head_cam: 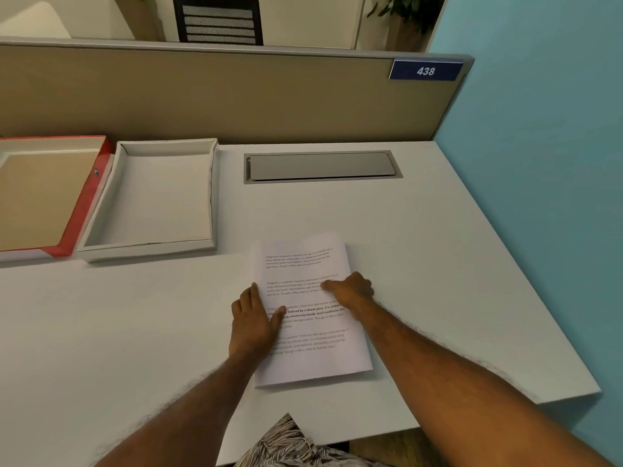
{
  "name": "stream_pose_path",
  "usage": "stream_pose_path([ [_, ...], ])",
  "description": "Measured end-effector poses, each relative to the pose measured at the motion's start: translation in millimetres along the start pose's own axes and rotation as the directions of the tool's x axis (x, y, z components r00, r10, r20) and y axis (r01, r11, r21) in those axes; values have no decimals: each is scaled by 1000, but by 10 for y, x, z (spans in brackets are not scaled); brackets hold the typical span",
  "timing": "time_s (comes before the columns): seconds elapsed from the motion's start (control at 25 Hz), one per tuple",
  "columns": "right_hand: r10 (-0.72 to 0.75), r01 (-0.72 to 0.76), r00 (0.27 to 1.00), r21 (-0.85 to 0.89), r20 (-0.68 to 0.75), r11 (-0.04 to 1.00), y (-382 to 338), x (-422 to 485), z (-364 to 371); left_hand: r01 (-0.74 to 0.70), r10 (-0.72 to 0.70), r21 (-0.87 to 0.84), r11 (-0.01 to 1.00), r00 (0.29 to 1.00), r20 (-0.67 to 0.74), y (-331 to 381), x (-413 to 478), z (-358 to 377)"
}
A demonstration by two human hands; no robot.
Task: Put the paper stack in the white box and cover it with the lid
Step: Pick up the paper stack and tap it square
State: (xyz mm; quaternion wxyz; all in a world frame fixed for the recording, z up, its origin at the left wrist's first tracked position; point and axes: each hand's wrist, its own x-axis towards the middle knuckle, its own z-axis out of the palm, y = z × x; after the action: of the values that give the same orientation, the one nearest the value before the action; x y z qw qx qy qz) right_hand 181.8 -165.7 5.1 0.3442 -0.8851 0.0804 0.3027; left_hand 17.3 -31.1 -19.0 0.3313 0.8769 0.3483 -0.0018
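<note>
Both hands flat on paper stack [308, 311], left hand [253, 320] and right hand [350, 288]; neither grip closed. I square the edges, then pinch both sides. White box [148, 244] sits left of stack.

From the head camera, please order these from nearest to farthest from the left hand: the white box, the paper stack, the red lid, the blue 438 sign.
1. paper stack: under the left hand, which rests on its left edge.
2. white box: open, ahead and to the left.
3. red lid: upturned, just left of the box.
4. blue 438 sign: far right, on the partition top.
</note>
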Motion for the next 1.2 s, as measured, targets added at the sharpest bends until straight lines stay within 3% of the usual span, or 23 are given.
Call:
stream_pose_path([
  [0.16,-42,38,999,164,19,986,-31,-61,-5,5,-5,1,1000,1000,5,-11,-4,7],
  [0.44,31,-100,985,425,167,899,117,1,-173,16,-16,3,1000,999,38,32,-34,3],
  [0.56,-44,-36,982,410,183,911,112,-11,-147,11,-12,36,999,999,38,51,-10,-73],
  [0.72,-176,143,983,377,55,915,171,-106,-122,-2,-2,39,999,996,94,47,57,-171],
  [1.0,-495,444,869,404,25,800,20,-548,-408,39,-20,-308,950,998,62,-178,262,-277],
  [1.12,-588,536,808,370,36,759,-98,-708,-532,32,24,-567,823,996,91,48,171,-437],
  [1.2,-617,580,787,340,2,741,-148,-763,-594,-10,33,-661,750,999,23,185,160,-499],
])
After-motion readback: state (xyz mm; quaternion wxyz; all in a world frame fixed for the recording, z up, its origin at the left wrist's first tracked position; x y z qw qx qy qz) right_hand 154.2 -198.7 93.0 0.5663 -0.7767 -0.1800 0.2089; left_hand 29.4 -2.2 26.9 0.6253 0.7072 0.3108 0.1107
